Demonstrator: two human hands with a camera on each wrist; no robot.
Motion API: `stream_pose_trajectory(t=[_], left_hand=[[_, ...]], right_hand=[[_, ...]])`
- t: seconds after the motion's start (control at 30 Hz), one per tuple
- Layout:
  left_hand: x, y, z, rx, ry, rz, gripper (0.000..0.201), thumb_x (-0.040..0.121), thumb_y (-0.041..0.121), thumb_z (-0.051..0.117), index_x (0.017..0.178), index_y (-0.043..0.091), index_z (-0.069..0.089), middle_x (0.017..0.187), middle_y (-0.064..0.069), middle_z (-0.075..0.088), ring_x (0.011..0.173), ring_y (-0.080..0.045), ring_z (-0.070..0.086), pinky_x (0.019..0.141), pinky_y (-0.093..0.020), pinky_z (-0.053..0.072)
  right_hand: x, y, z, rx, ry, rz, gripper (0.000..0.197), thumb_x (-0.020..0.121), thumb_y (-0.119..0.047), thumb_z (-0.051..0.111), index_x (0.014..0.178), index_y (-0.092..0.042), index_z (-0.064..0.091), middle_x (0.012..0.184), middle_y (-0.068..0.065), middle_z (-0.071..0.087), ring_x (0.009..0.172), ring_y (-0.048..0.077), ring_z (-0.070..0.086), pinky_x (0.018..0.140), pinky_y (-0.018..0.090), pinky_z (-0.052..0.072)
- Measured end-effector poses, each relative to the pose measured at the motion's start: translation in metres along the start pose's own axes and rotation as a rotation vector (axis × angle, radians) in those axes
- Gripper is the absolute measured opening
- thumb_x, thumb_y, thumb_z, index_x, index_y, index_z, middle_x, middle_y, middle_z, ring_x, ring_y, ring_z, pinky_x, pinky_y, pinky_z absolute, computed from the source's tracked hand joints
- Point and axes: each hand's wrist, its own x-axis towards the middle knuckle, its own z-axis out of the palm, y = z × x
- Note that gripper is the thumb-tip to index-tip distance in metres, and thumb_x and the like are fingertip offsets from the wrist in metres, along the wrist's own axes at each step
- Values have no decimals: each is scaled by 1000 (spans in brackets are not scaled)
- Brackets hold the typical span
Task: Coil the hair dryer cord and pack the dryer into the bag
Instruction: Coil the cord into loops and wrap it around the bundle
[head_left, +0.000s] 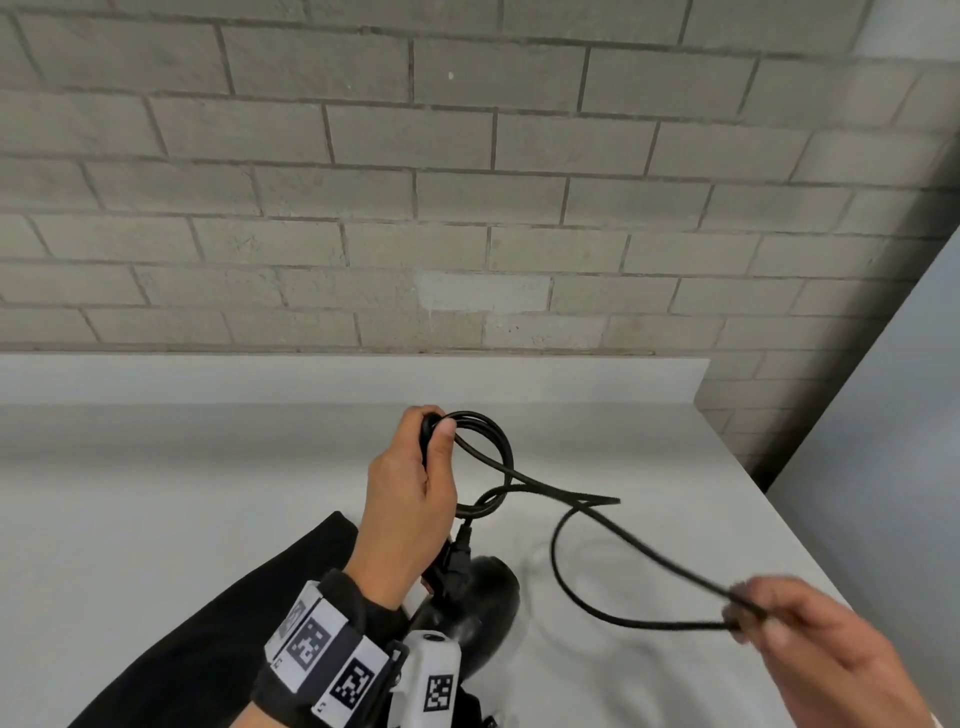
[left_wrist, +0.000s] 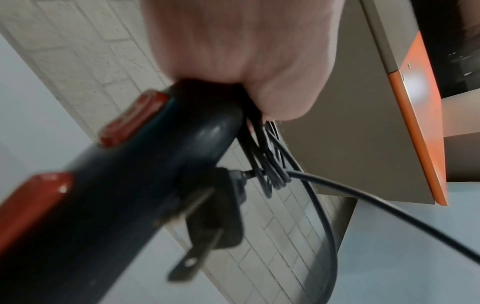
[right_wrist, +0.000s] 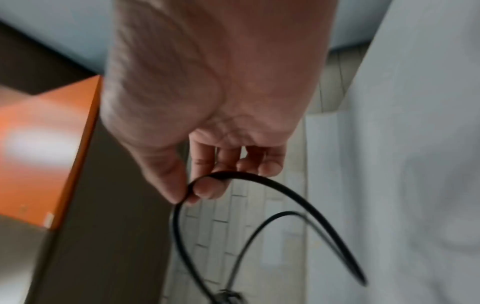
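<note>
My left hand (head_left: 410, 493) grips the black hair dryer's handle (left_wrist: 145, 160) together with several coiled loops of black cord (head_left: 488, 447), held up over the white table (head_left: 182, 519). The dryer body (head_left: 483, 597) hangs below the hand, red switches (left_wrist: 135, 119) showing on the handle. The plug (left_wrist: 215, 214) dangles beside the handle. A loose length of cord (head_left: 623, 545) runs right to my right hand (head_left: 779, 629), which pinches it between thumb and fingers (right_wrist: 205, 187). A black bag (head_left: 208, 623) lies flat on the table under my left forearm.
A grey brick wall (head_left: 415, 182) stands behind the table. The table's right edge (head_left: 810, 519) runs diagonally, with a pale panel (head_left: 883, 441) beyond it. An orange-edged board (left_wrist: 420, 123) shows in the wrist views.
</note>
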Motion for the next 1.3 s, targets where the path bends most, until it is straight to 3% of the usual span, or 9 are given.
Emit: stream_pose_trajectory(t=[0.1,0.27,0.43,0.53,0.67,0.8,0.9,1.0,1.3], left_hand=[[-3,3,1,-36,-26,-14,19,99,41,39,99,27,52,53,-4,46,47,-28,58,47,-25,52],[-11,9,11,-25,-101,56,15,100,42,40,101,31,50,60,-6,47,46,-28,46,49,-52,51],[-16,20,16,-2,-139,103,17,100,41,40,103,28,50,60,-4,49,47,-21,49,49,-42,48],[-18,23,16,17,-146,126,23,100,40,39,105,22,52,57,4,47,48,-14,46,46,-22,38],[-19,20,15,68,-142,116,25,102,46,35,105,25,50,54,11,43,47,-10,43,48,-18,34],[-19,15,14,130,-143,104,26,98,52,31,106,33,46,60,15,53,53,-9,56,51,-32,46],[-17,13,11,128,-115,108,25,100,51,33,105,31,47,58,9,50,50,-13,50,49,-33,44],[-14,14,8,75,-97,92,23,102,41,38,104,23,52,55,10,44,47,-11,41,48,-18,33],[-15,21,12,2,-120,74,22,100,37,41,102,20,55,55,11,44,48,-9,41,48,-12,31]], right_hand=[[-10,13,-11,-25,-253,305,23,70,2,62,64,-21,61,68,-7,56,57,16,50,52,20,32],[-37,51,2,-499,-352,289,49,78,-56,72,54,-15,59,66,-8,59,62,6,61,63,17,45],[-18,8,73,-460,-480,344,48,78,-74,51,95,-33,69,86,-4,75,83,11,66,83,22,50],[1,-4,106,-175,-286,391,51,79,-63,54,105,-21,67,84,12,73,71,23,66,66,31,53],[20,-21,128,-92,-110,352,35,92,-45,47,86,-23,72,55,2,54,41,9,36,40,19,30],[20,-41,130,-113,-74,148,33,93,-50,53,86,-25,73,49,-2,45,44,8,34,42,15,30],[16,-56,114,-12,4,43,54,71,-67,66,84,-15,73,48,-2,46,44,8,36,42,14,28],[11,-62,87,-45,58,59,33,80,-37,63,68,-7,71,45,3,43,41,11,32,43,14,23],[-13,19,56,-855,-198,189,22,79,-34,72,59,-30,64,61,-10,65,59,6,61,60,28,53]])
